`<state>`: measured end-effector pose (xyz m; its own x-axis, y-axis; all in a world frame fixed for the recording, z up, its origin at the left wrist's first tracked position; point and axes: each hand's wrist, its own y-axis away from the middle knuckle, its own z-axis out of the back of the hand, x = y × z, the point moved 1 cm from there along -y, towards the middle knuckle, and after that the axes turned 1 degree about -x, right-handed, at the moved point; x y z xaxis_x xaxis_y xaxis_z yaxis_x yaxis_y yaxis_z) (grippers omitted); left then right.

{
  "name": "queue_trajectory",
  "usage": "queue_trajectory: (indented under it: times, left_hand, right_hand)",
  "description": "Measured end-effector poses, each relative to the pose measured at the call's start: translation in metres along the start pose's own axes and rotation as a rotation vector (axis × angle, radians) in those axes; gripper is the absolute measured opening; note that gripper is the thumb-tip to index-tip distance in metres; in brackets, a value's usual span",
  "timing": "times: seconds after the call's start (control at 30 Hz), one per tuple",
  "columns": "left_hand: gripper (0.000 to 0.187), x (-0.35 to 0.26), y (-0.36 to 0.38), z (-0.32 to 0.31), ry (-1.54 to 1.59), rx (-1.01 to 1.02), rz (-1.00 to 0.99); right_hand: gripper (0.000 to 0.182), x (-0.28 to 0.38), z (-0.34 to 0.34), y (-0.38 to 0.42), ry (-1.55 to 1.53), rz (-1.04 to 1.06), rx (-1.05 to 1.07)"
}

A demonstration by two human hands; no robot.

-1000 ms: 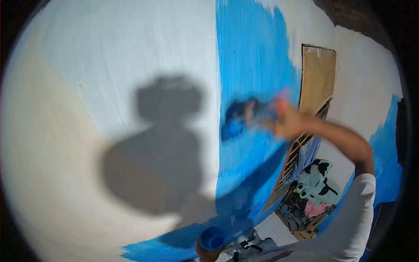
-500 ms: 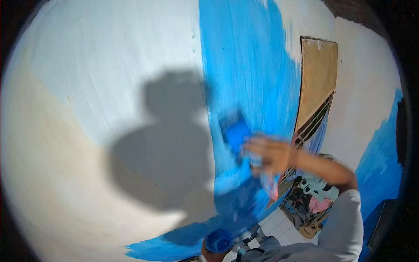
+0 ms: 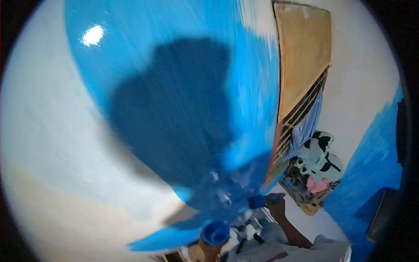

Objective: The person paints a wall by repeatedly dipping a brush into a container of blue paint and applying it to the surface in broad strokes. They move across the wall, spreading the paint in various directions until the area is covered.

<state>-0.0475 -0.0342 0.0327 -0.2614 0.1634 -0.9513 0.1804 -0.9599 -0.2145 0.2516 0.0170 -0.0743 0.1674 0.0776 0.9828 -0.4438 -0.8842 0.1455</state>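
- The right hand [image 3: 276, 205] sits low in the frame, its fingers closed round a paintbrush [image 3: 261, 201] loaded with blue paint.
- The brush lies roughly level, its long axis running left to right; the blue bristle end points left, toward the wall [image 3: 183, 109], just above the paint pot [image 3: 215, 232].
- The left hand [image 3: 208, 249] holds that round pot from below at the bottom edge; its fingers are mostly hidden, so how they wrap it is unclear.
- The pot is round and open-topped, wet blue inside.
- The wall is smooth plaster, glossy blue where painted, with streaky brush marks, pale and matt to the left.
- A tan board [image 3: 303, 56] leans upright at right, above a heap of clothes [image 3: 321, 159].
- Half a second ago the brush was raised against the wall at mid-height; it has now dropped toward the pot, and the view has swung right over the blue area.
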Motion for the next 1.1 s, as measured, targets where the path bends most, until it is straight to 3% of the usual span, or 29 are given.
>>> queue_trajectory:
  times: [0.03, 0.07, 0.1, 0.13, 0.17, 0.2, 0.23, 0.27, 0.33, 0.4, 0.5, 0.6, 0.67, 0.8, 0.93, 1.0, 1.03, 1.1]
  left_hand:
    - [0.078, 0.028, 0.003, -0.009, 0.030, -0.026, 0.036]
    - [0.080, 0.013, -0.004, -0.033, 0.184, 0.007, 0.164]
    - [0.070, -0.029, -0.020, -0.046, 0.086, 0.094, 0.228]
    - [0.073, -0.033, -0.022, -0.055, -0.177, 0.083, 0.017]
    - [0.087, -0.035, -0.024, -0.075, 0.141, 0.184, 0.242]
    - [0.090, -0.030, -0.027, -0.091, 0.029, 0.226, 0.121]
    - [0.092, -0.025, -0.036, -0.101, -0.100, 0.269, -0.033]
    - [0.094, -0.027, -0.041, -0.112, -0.080, 0.293, -0.057]
    - [0.096, -0.040, -0.039, -0.131, -0.095, 0.289, -0.066]
    - [0.098, -0.057, -0.038, -0.147, -0.049, 0.369, -0.043]
    - [0.101, -0.062, -0.030, -0.157, -0.097, 0.354, 0.044]
    - [0.101, -0.032, -0.020, -0.161, -0.103, 0.313, 0.064]
    - [0.099, -0.029, -0.014, -0.164, -0.158, 0.294, 0.047]
    - [0.096, -0.014, -0.009, -0.168, -0.128, 0.164, -0.038]
    - [0.092, -0.020, -0.005, -0.161, -0.146, 0.040, 0.029]
    - [0.097, -0.013, -0.003, -0.161, -0.214, -0.035, -0.100]
    - [0.096, -0.015, -0.002, -0.159, -0.230, -0.058, -0.089]
    - [0.094, -0.016, 0.001, -0.157, -0.227, -0.078, -0.086]
  right_hand:
    - [0.015, 0.029, 0.005, 0.003, -0.234, -0.223, -0.066]
    - [0.020, 0.041, 0.014, -0.001, -0.443, -0.404, -0.133]
    - [0.024, 0.053, 0.019, -0.007, -0.550, -0.484, -0.155]
    - [0.021, 0.015, 0.041, -0.026, -0.930, -0.373, 0.118]
    - [0.018, 0.024, 0.053, -0.035, -1.111, -0.528, 0.036]
    - [0.024, 0.021, 0.065, -0.052, -1.306, -0.413, 0.398]
    - [0.032, 0.005, 0.081, -0.065, -0.524, -0.084, 0.181]
    - [0.036, 0.010, 0.091, -0.075, -1.375, -0.429, 0.382]
    - [0.038, -0.003, 0.115, -0.090, -1.025, -0.396, 0.180]
    - [0.029, 0.016, 0.123, -0.095, -1.004, -0.422, 0.079]
    - [0.030, 0.107, 0.092, -0.072, -0.814, -0.308, 0.099]
    - [0.025, 0.136, 0.091, -0.058, -0.717, -0.300, -0.050]
    - [0.020, 0.157, 0.087, -0.057, 0.224, 0.190, 0.058]
    - [0.025, 0.200, 0.041, -0.054, 0.210, 0.244, 0.423]
    - [0.029, 0.201, 0.009, -0.045, 0.253, 0.130, 0.481]
    - [0.024, 0.200, 0.002, -0.039, 0.338, 0.332, 0.581]
    - [0.021, 0.204, -0.005, -0.031, 0.211, 0.189, 0.545]
    - [0.020, 0.201, -0.008, -0.027, 0.293, 0.278, 0.562]
